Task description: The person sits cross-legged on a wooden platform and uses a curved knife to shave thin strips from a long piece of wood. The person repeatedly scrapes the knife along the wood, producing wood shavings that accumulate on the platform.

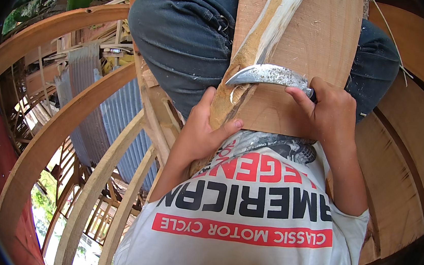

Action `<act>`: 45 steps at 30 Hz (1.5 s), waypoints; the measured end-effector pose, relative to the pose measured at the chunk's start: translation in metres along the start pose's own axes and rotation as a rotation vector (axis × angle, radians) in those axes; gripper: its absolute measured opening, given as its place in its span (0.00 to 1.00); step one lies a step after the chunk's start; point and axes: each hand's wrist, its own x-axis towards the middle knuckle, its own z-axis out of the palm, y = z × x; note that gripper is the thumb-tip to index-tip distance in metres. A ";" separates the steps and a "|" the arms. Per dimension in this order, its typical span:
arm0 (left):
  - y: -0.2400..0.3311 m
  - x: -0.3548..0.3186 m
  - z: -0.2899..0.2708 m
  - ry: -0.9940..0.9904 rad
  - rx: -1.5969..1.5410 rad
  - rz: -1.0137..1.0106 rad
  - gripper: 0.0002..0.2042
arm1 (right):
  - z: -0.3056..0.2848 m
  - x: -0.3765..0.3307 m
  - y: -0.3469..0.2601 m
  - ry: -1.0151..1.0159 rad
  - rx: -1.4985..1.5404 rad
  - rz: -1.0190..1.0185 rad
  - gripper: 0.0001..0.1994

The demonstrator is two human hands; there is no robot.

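Observation:
My left hand (205, 126) is closed around the near part of a long wooden stick (279, 21), its thumb lying along the wood. The stick is brown and rough near the hand and pale where the bark is gone. My right hand (329, 105) grips the dark handle of a curved knife (271, 77), thumb pressed by the blade's base. The blade, speckled with white bits, lies across the stick just beyond my left hand. A thin curled shaving (234, 95) hangs below its tip. Under the stick, a flat wooden board (317, 50) rests across my legs.
Curved wooden ribs (69, 129) stand to the left, with gaps between them. Beyond lie corrugated metal sheets (126, 119) and scrap wood. Curved planks (399, 150) form a wall on the right. A thin pale strip (392, 40) leans near my right knee.

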 end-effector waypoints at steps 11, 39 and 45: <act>0.005 0.000 0.003 0.010 0.089 0.000 0.24 | -0.015 0.077 0.050 0.288 -0.152 0.186 0.38; 0.014 -0.001 0.006 0.067 0.244 -0.015 0.25 | -0.005 0.043 0.017 0.133 -0.185 -0.015 0.36; 0.009 -0.011 0.007 0.075 0.347 -0.068 0.25 | -0.026 0.090 0.084 0.302 -0.127 0.270 0.38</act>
